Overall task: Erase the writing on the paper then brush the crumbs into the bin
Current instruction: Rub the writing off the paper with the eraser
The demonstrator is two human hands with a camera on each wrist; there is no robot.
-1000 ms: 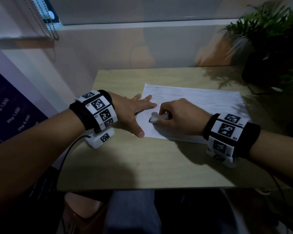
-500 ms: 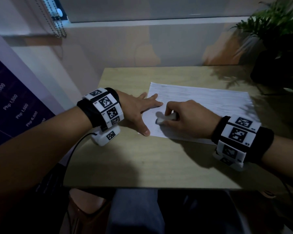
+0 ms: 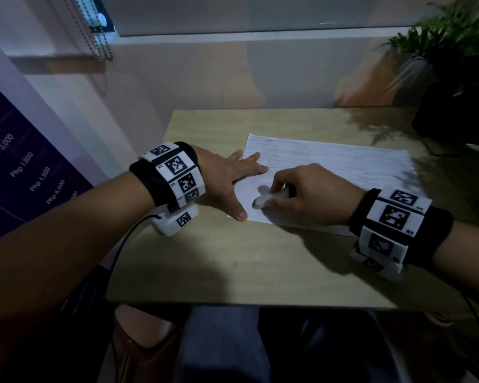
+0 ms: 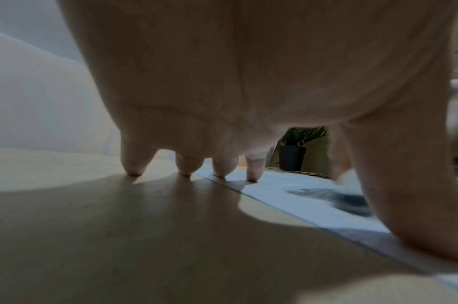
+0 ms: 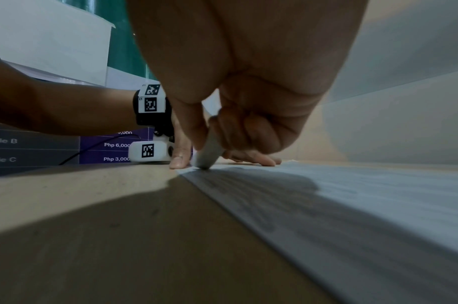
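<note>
A white sheet of paper (image 3: 329, 172) with faint pencil lines lies on the wooden table (image 3: 233, 261). My left hand (image 3: 233, 181) lies flat with spread fingers across the paper's left edge, pressing it down; its fingertips (image 4: 252, 176) touch the table and sheet. My right hand (image 3: 302, 194) grips a white eraser (image 3: 263, 199), whose tip (image 5: 207, 158) touches the paper near its lower left corner. The paper (image 5: 352, 195) stretches away to the right in the right wrist view. No bin is in view.
A potted plant (image 3: 454, 78) in a dark pot (image 4: 291, 157) stands at the table's far right corner. A wall runs behind the table. A purple price board (image 3: 25, 172) stands to the left. The table's front edge is near my knees.
The eraser has slid a little down and left on the paper, toward my left thumb. The left hand stays pressed on the sheet's edge.
</note>
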